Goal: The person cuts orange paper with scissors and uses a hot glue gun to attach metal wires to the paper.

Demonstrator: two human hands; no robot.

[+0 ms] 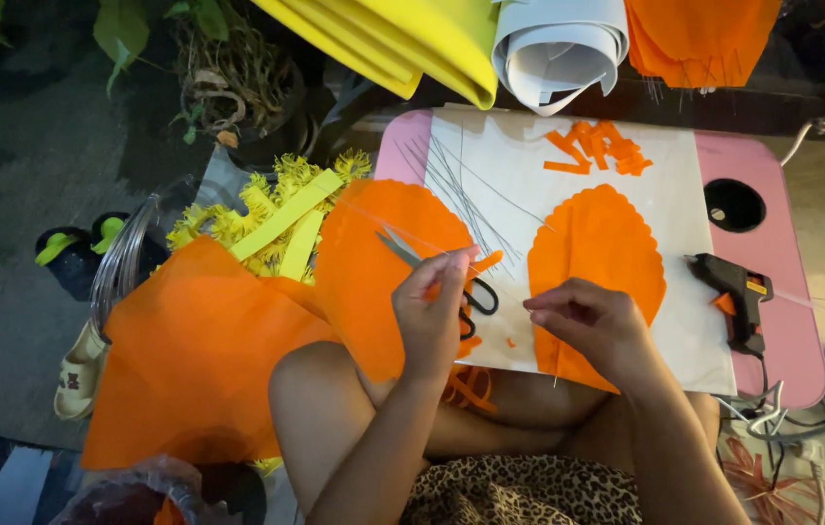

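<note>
My left hand (430,311) pinches a small orange strip (482,262) just above a pair of black-handled scissors (461,287) lying on an orange petal-shaped sheet (373,262). My right hand (592,326) has its fingers closed on a thin wire and rests over a second scalloped orange petal (597,238). Both petals lie on white paper (675,194) covering a small pink table (782,253). Several thin wires (466,190) fan across the paper.
A black hot-glue gun (738,292) lies at the table's right. Orange scraps (597,148) sit at the far edge. Yellow foam sheets (403,39), a white roll (558,44) and orange fabric (699,34) lie beyond. Yellow fringed strips (276,219) and a large orange sheet (189,360) lie left.
</note>
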